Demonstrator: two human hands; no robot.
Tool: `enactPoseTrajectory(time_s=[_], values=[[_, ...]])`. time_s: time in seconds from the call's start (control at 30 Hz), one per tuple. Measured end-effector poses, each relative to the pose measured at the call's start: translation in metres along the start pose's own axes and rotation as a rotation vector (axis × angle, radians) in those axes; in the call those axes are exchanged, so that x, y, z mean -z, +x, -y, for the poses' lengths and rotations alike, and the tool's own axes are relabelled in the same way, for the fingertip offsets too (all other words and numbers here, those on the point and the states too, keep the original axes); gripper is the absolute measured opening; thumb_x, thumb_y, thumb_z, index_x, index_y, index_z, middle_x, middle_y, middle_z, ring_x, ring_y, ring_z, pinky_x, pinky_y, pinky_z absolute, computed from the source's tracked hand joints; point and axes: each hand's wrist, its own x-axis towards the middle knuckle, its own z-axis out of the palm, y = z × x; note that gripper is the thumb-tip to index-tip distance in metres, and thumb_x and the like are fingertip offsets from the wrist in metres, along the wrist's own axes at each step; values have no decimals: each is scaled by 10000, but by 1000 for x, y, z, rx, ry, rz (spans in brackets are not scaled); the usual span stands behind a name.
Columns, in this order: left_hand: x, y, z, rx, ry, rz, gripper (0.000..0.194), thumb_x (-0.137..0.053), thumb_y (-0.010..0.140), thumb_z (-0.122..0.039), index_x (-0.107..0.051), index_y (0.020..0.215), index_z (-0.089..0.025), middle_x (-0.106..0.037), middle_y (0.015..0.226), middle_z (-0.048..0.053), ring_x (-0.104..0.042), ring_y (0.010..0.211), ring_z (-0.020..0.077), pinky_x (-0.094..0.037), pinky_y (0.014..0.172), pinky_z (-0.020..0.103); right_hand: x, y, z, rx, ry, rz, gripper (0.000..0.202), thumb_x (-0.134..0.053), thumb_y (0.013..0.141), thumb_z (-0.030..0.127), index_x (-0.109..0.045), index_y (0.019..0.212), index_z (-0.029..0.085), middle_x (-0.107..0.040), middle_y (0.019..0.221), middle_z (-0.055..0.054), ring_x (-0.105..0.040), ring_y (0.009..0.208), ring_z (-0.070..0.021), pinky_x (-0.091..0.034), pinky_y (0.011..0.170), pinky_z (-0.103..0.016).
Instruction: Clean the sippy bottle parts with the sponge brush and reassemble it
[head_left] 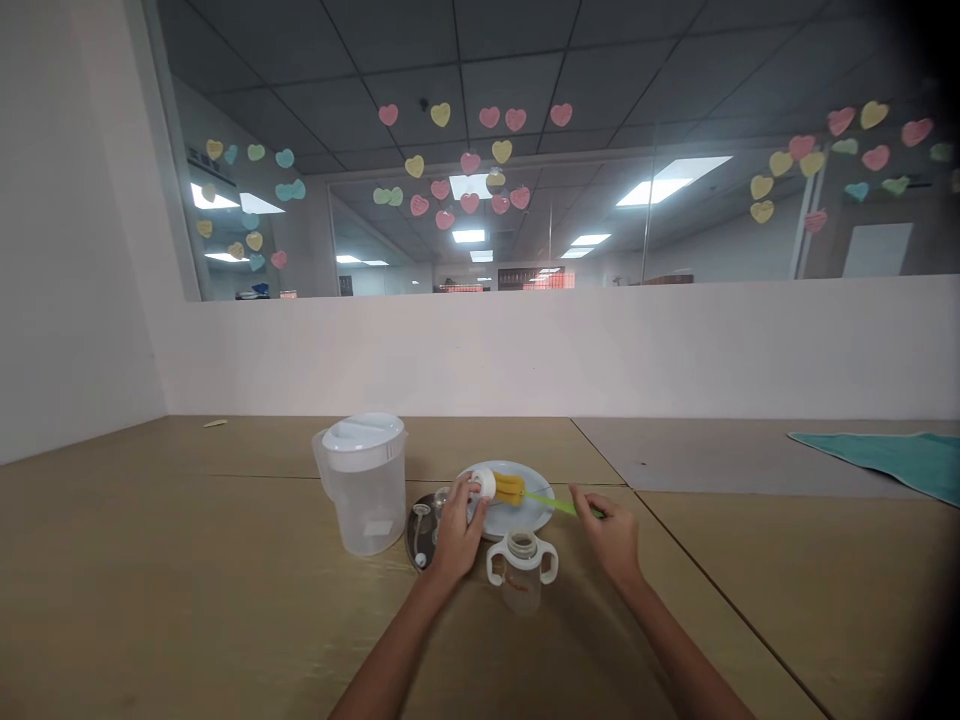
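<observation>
Over the white plate (526,518), my left hand (459,530) grips a white bottle collar (485,484). My right hand (609,532) is closed on the green handle (551,501) of a brush. The brush's yellow sponge head (510,488) touches the collar's open side. Just in front of the plate stands a clear bottle (522,585) with two white side handles, upright and without a lid. A round dark metal tray (413,530) lies left of my left hand, partly hidden by it. On it are a straw piece with a small weight (421,535) and a clear part (441,503).
A translucent pitcher (369,505) with a white lid stands left of the tray. A teal cloth (892,458) lies at the far right of the table. A small pale scrap (215,423) is at the back left, near the wall.
</observation>
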Motion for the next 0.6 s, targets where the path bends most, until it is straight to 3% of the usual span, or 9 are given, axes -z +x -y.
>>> enactPoseTrajectory(time_s=[0.1, 0.17, 0.27, 0.37, 0.47, 0.6], values=[[9, 0, 12, 26, 141, -126, 178, -391, 870, -279, -518, 961, -194, -520, 1118, 85, -494, 1062, 205, -402, 906, 369, 0, 0, 0, -17, 52, 35, 529, -457, 780, 565, -538, 498, 125, -435, 499, 2, -406, 526, -100, -323, 526, -194], [17, -1, 22, 25, 284, -134, 146, -425, 838, -260, -528, 912, -186, -527, 1073, 84, -503, 1021, 216, -407, 881, 375, 1, -1, 1, -46, 61, 26, 502, -472, 777, 549, -514, 501, 132, -422, 508, 8, -397, 533, -98, -319, 528, -192], [28, -6, 32, 48, 504, -67, 86, -468, 782, -226, -525, 821, -176, -548, 930, 72, -519, 910, 220, -411, 821, 363, 3, 0, 2, -77, 47, -8, 489, -478, 776, 537, -460, 488, 143, -373, 503, 18, -365, 526, -89, -302, 525, -190], [32, -9, 34, 159, 647, 20, 78, -449, 770, -208, -512, 792, -167, -549, 850, 68, -519, 861, 214, -400, 789, 333, 4, 0, 2, -87, 30, -20, 492, -464, 783, 532, -425, 478, 148, -348, 500, 19, -353, 519, -86, -291, 521, -191], [32, -10, 33, 258, 710, 110, 97, -439, 762, -206, -509, 816, -165, -565, 853, 72, -523, 877, 212, -386, 790, 316, 5, 0, 2, -73, 12, -13, 489, -459, 784, 530, -439, 483, 146, -353, 504, 16, -355, 516, -87, -289, 515, -190], [29, -10, 33, 292, 711, 185, 222, -485, 713, -195, -519, 931, -164, -596, 902, 69, -536, 915, 203, -378, 807, 295, 5, 0, 1, -37, -18, -5, 501, -441, 792, 535, -473, 490, 136, -352, 504, 14, -352, 510, -84, -284, 509, -181]])
